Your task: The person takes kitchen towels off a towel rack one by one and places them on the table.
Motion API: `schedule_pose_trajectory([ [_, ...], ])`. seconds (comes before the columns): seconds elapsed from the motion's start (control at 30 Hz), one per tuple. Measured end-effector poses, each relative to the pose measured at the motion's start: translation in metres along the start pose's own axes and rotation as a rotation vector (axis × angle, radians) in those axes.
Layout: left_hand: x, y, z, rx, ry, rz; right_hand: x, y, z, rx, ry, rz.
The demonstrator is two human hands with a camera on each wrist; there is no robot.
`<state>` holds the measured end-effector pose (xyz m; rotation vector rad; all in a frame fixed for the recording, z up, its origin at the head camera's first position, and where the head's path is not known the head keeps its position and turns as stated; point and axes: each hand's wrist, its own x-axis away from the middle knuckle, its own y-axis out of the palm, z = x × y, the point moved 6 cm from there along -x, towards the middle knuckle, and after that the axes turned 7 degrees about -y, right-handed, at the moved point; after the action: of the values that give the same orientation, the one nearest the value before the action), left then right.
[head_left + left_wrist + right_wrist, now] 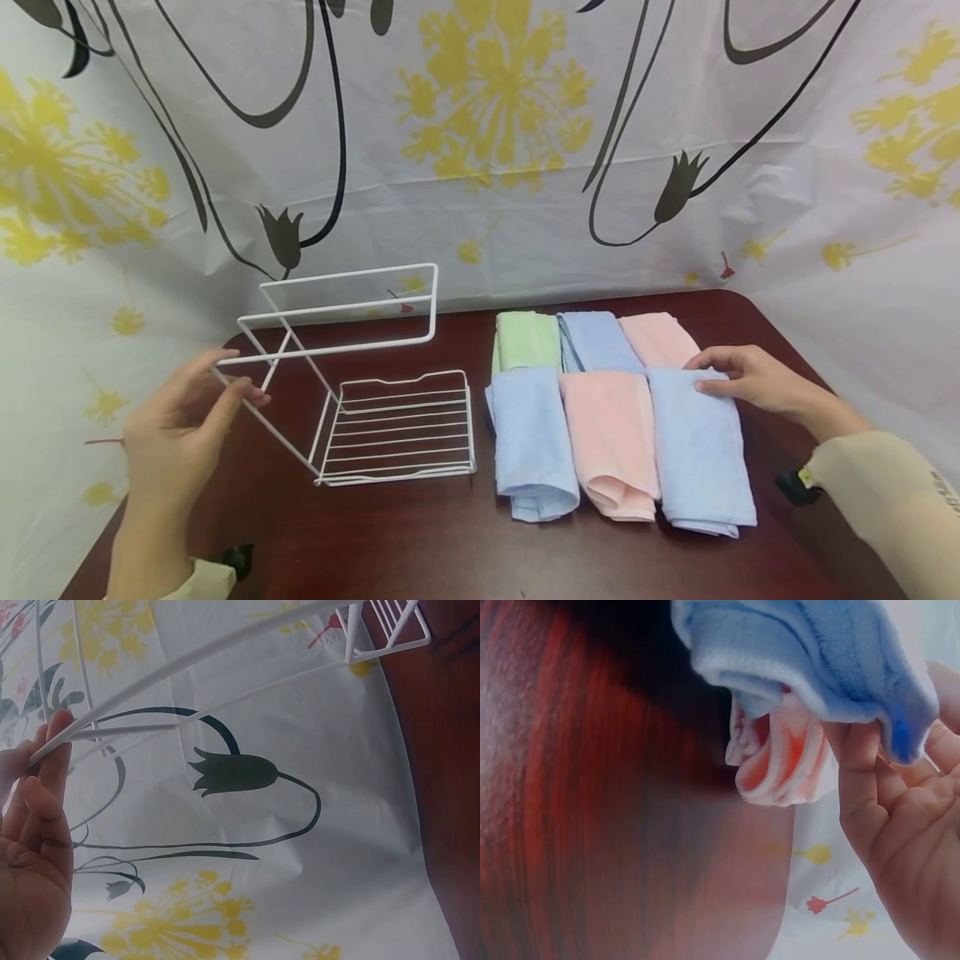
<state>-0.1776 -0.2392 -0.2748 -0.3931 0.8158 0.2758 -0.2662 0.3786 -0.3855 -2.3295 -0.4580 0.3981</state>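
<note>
On the left, my left hand (pixel 176 429) grips an upper corner of a white wire rack (pixel 433 300), thumb and fingers around the rod. The rack has a slatted base on the table and an upper wire loop. In the left wrist view, its rods (pixel 172 669) run away from the fingers. My right hand (pixel 757 383) pinches the far right corner of a folded light blue towel (pixel 705 458), the front right one in a group of folded towels. The right wrist view has this blue towel (pixel 810 652) between thumb and fingers, with a pink towel (pixel 787 757) beyond it.
Beside it in the front row lie a pink towel (pixel 611 433) and another blue towel (pixel 534 437). Behind are green (pixel 527 342), blue (pixel 596 342) and pink (pixel 660 337) towels. A flower-patterned cloth (pixel 525 242) surrounds the dark red table (pixel 420 542) at the back and sides.
</note>
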Motion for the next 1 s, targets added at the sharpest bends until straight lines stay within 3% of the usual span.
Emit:
schedule_pose_trajectory([
  [0.13, 0.001, 0.000, 0.000, 0.005, 0.001, 0.001, -0.001, 0.005, 0.000, -0.014, -0.062, -0.014],
  [0.37, 0.003, -0.002, 0.002, 0.017, 0.003, 0.014, -0.006, 0.012, -0.002, 0.050, -0.160, -0.018],
  [0.67, 0.002, 0.000, 0.002, 0.028, 0.004, -0.014, -0.001, 0.013, 0.004, 0.044, -0.057, -0.041],
  [1.0, 0.003, 0.000, 0.003, 0.002, -0.010, 0.004, 0.009, -0.007, -0.003, 0.270, 0.056, 0.054],
])
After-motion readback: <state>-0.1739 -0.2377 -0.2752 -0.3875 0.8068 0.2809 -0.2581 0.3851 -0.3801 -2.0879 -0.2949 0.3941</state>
